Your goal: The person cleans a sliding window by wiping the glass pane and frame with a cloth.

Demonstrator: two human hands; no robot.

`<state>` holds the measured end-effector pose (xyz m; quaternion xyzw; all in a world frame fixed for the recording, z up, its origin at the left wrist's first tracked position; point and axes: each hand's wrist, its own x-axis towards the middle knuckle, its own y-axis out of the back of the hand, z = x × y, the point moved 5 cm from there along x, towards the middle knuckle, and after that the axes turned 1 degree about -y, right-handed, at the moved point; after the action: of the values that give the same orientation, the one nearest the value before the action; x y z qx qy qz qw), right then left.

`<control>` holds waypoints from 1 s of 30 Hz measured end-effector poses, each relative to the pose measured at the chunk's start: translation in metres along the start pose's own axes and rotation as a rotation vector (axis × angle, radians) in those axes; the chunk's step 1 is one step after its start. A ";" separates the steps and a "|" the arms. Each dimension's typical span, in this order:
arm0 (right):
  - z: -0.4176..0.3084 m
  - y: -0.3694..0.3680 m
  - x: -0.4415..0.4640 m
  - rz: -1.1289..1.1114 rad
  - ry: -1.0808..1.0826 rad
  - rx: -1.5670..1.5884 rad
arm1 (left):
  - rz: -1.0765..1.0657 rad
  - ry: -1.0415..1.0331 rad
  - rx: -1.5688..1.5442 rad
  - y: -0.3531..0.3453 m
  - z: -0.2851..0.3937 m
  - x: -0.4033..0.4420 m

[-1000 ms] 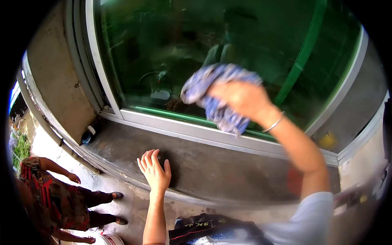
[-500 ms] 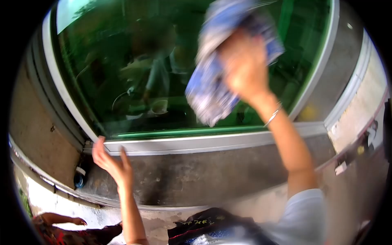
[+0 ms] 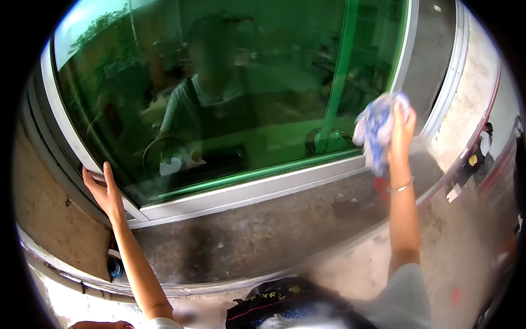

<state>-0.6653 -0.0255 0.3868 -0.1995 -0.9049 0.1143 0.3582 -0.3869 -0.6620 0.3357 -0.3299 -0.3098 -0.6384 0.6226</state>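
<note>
Left hand (image 3: 111, 202): eight o'clock; fingers apart from thumb, at the window frame (image 3: 246, 192);
Cloth (image 3: 375, 130): between two and three o'clock; nine o'clock from right fingers; long axis twelve-to-six; right hand nearer;
Right hand (image 3: 401, 134): fingers clamped on cloth;
Count: two hands; one cloth

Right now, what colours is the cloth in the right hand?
Blue and whitish, mottled; the cloth shows best in the head view.

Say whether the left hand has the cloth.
No, the right hand grips the cloth; the left hand is at the window frame.
</note>
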 end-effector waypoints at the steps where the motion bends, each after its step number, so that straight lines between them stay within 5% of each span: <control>1: -0.032 -0.020 -0.004 -0.084 0.009 0.111 | -0.005 0.029 0.009 -0.001 0.000 -0.001; 2: -0.045 -0.040 -0.004 -0.184 -0.021 0.233 | -0.009 0.058 0.018 -0.002 -0.001 -0.001; 4: -0.012 -0.066 0.037 -0.193 0.760 -0.407 | -0.005 0.080 -0.030 -0.004 -0.009 -0.002; 5: -0.012 -0.088 0.007 0.093 0.957 -0.796 | 0.000 0.103 -0.081 -0.006 -0.016 -0.002; 8: -0.015 -0.138 -0.043 0.162 1.026 -0.752 | 0.027 0.124 -0.031 -0.012 -0.040 -0.002; 12: -0.052 -0.214 -0.169 -0.620 1.084 -0.438 | 0.119 -0.051 0.204 -0.014 -0.038 -0.002; 14: -0.037 -0.227 -0.236 -0.829 1.356 -0.288 | 0.116 -0.056 0.253 -0.013 -0.047 0.000; 15: -0.030 -0.224 -0.230 -0.818 1.348 -0.300 | 0.094 -0.006 0.282 -0.012 -0.054 0.002; 17: -0.006 -0.230 -0.206 -1.237 0.753 -0.014 | 0.079 0.036 0.296 -0.012 -0.059 0.003; 19: -0.022 -0.181 -0.156 -0.657 1.220 -0.497 | 0.060 0.025 0.292 -0.012 -0.064 0.005; 22: 0.038 -0.095 -0.074 -0.110 0.865 -0.801 | 0.053 0.025 0.273 -0.009 -0.062 0.003; 24: 0.100 -0.031 -0.059 0.117 0.386 -0.835 | 0.099 0.057 0.235 -0.010 -0.058 0.003; 26: 0.117 -0.035 -0.102 0.066 0.285 -0.779 | 0.084 0.054 0.248 -0.010 -0.063 0.005; 28: 0.127 -0.067 -0.168 -0.096 0.549 -1.144 | 0.036 0.116 0.238 -0.009 -0.064 0.006; 30: 0.080 -0.112 -0.242 -0.249 0.567 -0.874 | -0.011 0.106 0.163 -0.009 -0.056 0.005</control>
<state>-0.5915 -0.2383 0.2231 -0.2442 -0.7526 -0.3748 0.4832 -0.3982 -0.7096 0.3071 -0.2423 -0.3291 -0.6310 0.6594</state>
